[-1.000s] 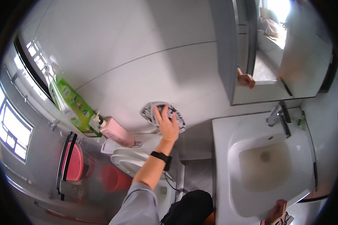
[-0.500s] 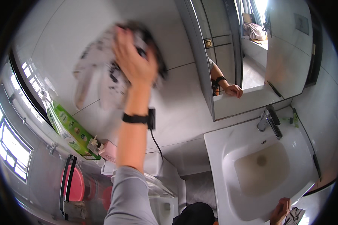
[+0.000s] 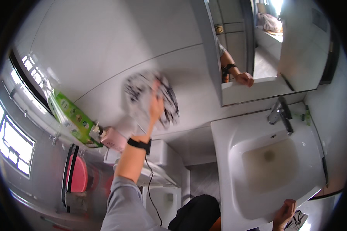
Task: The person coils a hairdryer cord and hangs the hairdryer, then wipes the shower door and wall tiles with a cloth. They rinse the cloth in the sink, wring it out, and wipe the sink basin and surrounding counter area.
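Out in front of me on the left, my left hand [image 3: 157,107] presses a white cloth with black markings [image 3: 138,96] against the pale wall tiles [image 3: 104,42]. Motion blurs both, and the fingers partly sink into the folds. A black strap [image 3: 139,144] with a thin cable circles that wrist. At the lower right, my right hand [image 3: 286,211] is by the front rim of the white washbasin [image 3: 224,173], its fingers curled in, with nothing visible in them. The basin holds cloudy water [image 3: 266,169].
A chrome tap [image 3: 280,114] stands behind the basin, below a mirror [image 3: 266,82]. To the left are a green package [image 3: 71,119] and a pink pump bottle [image 3: 113,139], above a white toilet [image 3: 162,200]. A pink basin [image 3: 78,175] lies farther left.
My left hand has brought the cloth down the wall and slightly right, nearer the toilet tank. The right hand stays by the basin rim.
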`<state>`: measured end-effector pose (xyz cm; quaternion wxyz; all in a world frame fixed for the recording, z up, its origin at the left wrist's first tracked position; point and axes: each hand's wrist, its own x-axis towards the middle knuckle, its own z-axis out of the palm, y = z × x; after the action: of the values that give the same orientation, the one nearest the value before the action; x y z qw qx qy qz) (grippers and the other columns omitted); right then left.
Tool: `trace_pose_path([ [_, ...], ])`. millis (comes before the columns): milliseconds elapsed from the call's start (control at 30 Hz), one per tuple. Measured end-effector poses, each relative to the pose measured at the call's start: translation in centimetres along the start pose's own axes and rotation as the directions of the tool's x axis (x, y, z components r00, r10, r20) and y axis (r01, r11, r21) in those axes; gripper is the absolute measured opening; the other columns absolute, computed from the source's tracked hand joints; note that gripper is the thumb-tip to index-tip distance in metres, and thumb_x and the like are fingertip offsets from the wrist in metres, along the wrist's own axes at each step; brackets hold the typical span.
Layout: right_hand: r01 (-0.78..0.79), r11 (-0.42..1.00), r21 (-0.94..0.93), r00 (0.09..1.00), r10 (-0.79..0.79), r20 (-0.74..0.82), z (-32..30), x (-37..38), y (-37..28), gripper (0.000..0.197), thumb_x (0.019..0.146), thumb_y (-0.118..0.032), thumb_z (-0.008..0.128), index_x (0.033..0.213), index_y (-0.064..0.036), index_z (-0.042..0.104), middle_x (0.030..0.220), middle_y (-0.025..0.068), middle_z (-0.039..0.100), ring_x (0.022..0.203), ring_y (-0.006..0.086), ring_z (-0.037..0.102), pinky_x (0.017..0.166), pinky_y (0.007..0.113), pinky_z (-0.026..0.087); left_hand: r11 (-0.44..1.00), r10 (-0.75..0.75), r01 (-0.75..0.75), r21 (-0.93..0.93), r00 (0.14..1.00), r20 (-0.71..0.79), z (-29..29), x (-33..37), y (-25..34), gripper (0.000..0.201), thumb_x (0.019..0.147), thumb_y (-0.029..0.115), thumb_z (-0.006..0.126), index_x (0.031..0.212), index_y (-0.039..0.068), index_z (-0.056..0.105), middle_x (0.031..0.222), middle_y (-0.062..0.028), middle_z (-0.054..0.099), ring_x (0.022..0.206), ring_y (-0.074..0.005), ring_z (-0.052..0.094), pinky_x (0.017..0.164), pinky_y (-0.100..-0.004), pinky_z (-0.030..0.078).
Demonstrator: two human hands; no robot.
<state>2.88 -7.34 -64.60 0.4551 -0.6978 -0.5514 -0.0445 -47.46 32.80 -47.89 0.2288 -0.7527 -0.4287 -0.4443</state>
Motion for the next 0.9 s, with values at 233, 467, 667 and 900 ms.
trace_pose_path([
  [233, 0.129, 0.99, -0.06, 0.985, -0.121, 0.127, -1.5, 0.9, -0.3, 0.012, 0.092, 0.0, 0.056, 0.095, 0.0071, 0.065, 0.093, 0.0187, 0.066, 0.08, 0.0278, 0.065, 0.068, 0.037, 0.058, 0.93, -0.237, 0.312, 0.193, 0.913, -0.333, -0.9, -1.3, 0.8, 0.042, 0.09, 0.006, 0.06, 0.129, -0.003, 0.048, 0.126, -0.0227, 0.055, 0.123, -0.0451, 0.046, 0.105, -0.0473, 0.035],
  [467, 0.1, 0.995, 0.006, 0.992, -0.1, 0.079, -0.8, 0.2, 0.5, 0.011, 0.093, 0.0, 0.058, 0.095, 0.0055, 0.066, 0.091, 0.0161, 0.068, 0.075, 0.0249, 0.066, 0.062, 0.034, 0.057, 0.768, -0.602, 0.639, 0.053, 0.747, -0.282, 2.8, -14.9, 0.1, 0.038, 0.092, 0.003, 0.057, 0.126, -0.007, 0.044, 0.136, -0.0301, 0.04, 0.129, -0.0459, 0.037, 0.11, -0.0477, 0.03],
  [667, 0.118, 0.992, -0.043, 0.99, -0.114, 0.079, -1.1, 0.5, 0.4, 0.01, 0.093, -0.001, 0.058, 0.095, 0.005, 0.066, 0.09, 0.0159, 0.067, 0.074, 0.0246, 0.065, 0.061, 0.035, 0.056, 0.838, -0.489, 0.539, 0.083, 0.811, -0.321, -0.8, -10.7, -2.2, 0.037, 0.093, 0.01, 0.059, 0.125, -0.006, 0.046, 0.142, -0.0297, 0.036, 0.132, -0.0446, 0.035, 0.112, -0.05, 0.028],
  [900, 0.056, 0.986, -0.155, 0.937, 0.002, 0.348, -3.1, 3.0, -3.1, 0.009, 0.091, 0.0, 0.057, 0.096, 0.0027, 0.064, 0.097, 0.0216, 0.066, 0.083, 0.0375, 0.066, 0.072, 0.042, 0.055, 0.871, -0.258, 0.411, 0.268, 0.848, -0.463, -10.4, 4.2, -7.3, 0.043, 0.096, 0.018, 0.058, 0.13, -0.006, 0.047, 0.139, -0.029, 0.043, 0.13, -0.0432, 0.039, 0.112, -0.0493, 0.029],
])
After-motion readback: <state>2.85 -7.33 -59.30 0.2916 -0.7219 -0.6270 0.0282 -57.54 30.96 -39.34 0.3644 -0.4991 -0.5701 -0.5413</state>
